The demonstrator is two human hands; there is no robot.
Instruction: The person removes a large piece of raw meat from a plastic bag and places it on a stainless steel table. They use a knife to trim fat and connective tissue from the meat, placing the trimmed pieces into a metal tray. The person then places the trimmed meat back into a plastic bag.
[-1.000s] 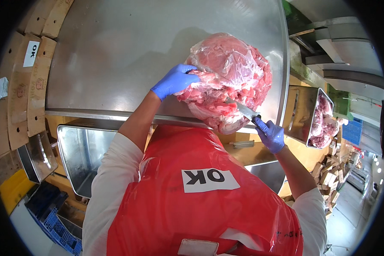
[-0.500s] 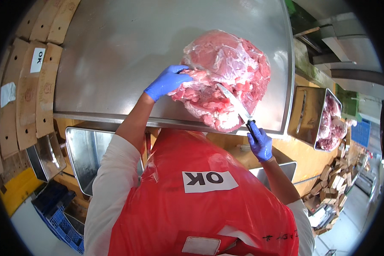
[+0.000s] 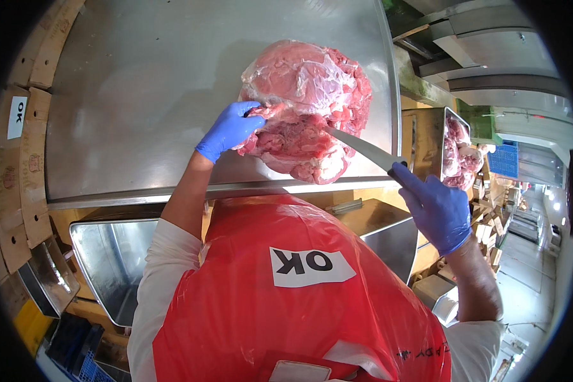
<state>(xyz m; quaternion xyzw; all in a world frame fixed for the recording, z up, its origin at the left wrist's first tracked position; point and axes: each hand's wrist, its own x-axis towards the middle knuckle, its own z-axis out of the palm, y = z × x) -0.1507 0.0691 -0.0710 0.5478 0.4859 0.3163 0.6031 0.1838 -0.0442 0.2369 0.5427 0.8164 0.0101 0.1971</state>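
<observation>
A large piece of raw meat (image 3: 299, 79) rests on the steel table (image 3: 146, 95) in front of me, its cut lower side spread open. My left hand (image 3: 228, 130), in a blue glove, pinches a flap at the meat's left edge. In my right hand (image 3: 436, 207), also gloved in blue, is the dark handle of a knife (image 3: 366, 148). The long blade reaches up and to the left, and its tip touches the meat near the middle of the cut side.
Cardboard boxes (image 3: 19, 172) line the left side. Below the table's near edge stand a metal tub (image 3: 118, 267) and another metal bin (image 3: 388, 245). A bin of meat pieces (image 3: 457, 153) is at the right. The table's raised rim (image 3: 172, 196) runs before my red apron (image 3: 267, 254).
My right hand has swung outward to the right, and the knife now lies flatter, with more of its blade showing. My left hand keeps its grip on the flap. The whole view has shifted.
</observation>
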